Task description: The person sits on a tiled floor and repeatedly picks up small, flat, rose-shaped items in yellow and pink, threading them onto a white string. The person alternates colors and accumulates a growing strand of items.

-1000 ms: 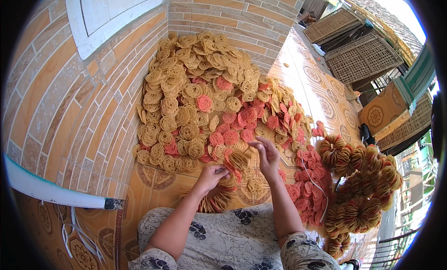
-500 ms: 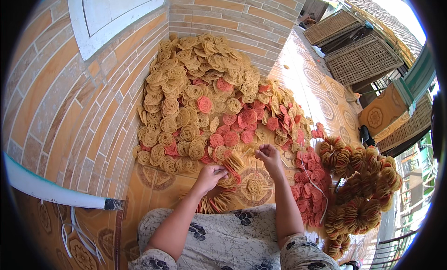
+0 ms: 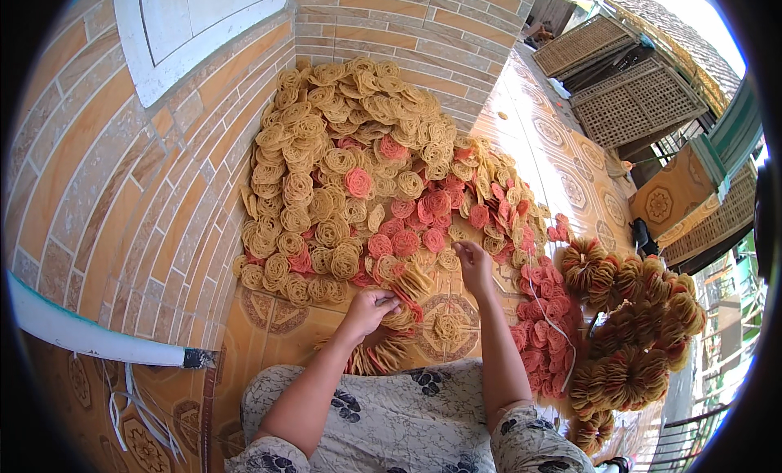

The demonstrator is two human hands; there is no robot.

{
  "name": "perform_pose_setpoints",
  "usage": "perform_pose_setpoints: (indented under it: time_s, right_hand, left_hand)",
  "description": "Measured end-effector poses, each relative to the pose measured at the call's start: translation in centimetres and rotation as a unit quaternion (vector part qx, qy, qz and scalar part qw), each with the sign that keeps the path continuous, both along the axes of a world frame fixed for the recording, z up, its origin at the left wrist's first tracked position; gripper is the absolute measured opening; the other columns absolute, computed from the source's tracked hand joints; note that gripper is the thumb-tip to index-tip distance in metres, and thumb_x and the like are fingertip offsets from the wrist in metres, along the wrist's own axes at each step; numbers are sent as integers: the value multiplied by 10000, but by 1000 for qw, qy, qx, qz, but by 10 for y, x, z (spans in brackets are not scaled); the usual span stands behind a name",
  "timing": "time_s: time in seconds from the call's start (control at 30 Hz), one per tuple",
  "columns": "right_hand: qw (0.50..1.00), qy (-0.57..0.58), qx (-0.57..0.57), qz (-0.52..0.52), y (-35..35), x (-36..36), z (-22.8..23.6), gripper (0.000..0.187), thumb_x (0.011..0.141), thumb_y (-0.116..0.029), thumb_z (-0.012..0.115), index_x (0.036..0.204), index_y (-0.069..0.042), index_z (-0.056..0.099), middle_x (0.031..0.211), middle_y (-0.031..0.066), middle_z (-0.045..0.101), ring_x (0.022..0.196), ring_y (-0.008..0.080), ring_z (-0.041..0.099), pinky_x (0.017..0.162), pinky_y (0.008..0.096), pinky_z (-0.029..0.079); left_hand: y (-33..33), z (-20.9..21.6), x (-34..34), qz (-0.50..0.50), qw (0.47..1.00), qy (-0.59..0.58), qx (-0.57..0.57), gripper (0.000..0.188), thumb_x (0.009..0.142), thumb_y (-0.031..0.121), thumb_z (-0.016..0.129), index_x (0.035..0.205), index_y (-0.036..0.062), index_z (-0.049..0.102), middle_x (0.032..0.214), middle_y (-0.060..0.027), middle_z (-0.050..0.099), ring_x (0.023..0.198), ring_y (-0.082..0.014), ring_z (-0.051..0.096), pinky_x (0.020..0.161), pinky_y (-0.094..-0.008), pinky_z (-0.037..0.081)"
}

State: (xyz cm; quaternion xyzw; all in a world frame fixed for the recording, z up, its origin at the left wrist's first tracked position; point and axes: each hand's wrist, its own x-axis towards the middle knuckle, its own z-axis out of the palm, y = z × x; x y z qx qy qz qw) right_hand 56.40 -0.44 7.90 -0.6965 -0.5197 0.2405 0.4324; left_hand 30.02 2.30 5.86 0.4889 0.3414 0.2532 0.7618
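My left hand (image 3: 368, 312) is closed on a strung row of thin, lacy, dried round wafers, tan with some coral red. The upper part of this row (image 3: 413, 284) fans out past my fingertips; the rest curves in a ring (image 3: 380, 351) by my lap. My right hand (image 3: 476, 269) is up at the near edge of a heap of loose tan wafers (image 3: 330, 228), fingertips drawn together. Whatever they may pinch is too small to make out. A tan wafer (image 3: 448, 260) lies just left of those fingers. Another tan wafer (image 3: 447, 327) lies on the tiled floor between my forearms.
Coral red wafers (image 3: 544, 310) are spread to my right, with a white cord (image 3: 547, 320) across them. Beyond lie finished-looking bundles of strung wafers (image 3: 635, 334). A brick-patterned wall (image 3: 163, 228) rises at left. Woven racks (image 3: 635, 105) stand at the far right.
My right hand has moved up and slightly right, away from the strung row toward the heap. My left hand stays in place, holding the row.
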Motion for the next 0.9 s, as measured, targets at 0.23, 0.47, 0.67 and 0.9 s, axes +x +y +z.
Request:
perform_pose_setpoints:
  time_s: [0.23, 0.47, 0.67, 0.9]
  right_hand:
    - [988, -66, -118, -69, 4, 5, -22, 273, 952, -230, 526, 1098, -30, 643, 1000, 135, 679, 939, 277, 641, 894, 356, 479]
    - [964, 264, -37, 23, -10, -38, 38, 404, 1017, -287, 443, 1118, 62, 621, 988, 84, 680, 912, 134, 609, 863, 290, 459]
    - [977, 213, 17, 6, -10, -55, 49, 371, 1007, -278, 490, 1056, 56, 643, 917, 10, 657, 844, 53, 544, 798, 229, 433]
    - [997, 67, 21, 14, -6, -53, 41, 395, 1014, -276, 474, 1070, 84, 626, 899, 47, 667, 842, 74, 552, 784, 240, 446]
  left_hand:
    - [1, -3, -1, -16, 996, 27, 79, 192, 916, 114, 624, 1016, -40, 681, 800, -41, 682, 739, -81, 600, 716, -228, 477]
    - [-1, 1, -1, 5, 999, 9, 44, 181, 917, 105, 619, 1004, -41, 681, 821, -49, 689, 735, -86, 608, 717, -230, 488]
    - [-1, 5, -1, 4, 999, 23, 47, 164, 917, 82, 614, 1010, -36, 679, 829, -37, 679, 753, -86, 616, 718, -227, 504]
    - [0, 2, -1, 10, 1000, -8, 6, 164, 923, 73, 602, 1017, -42, 671, 843, -35, 668, 767, -89, 614, 735, -226, 511]
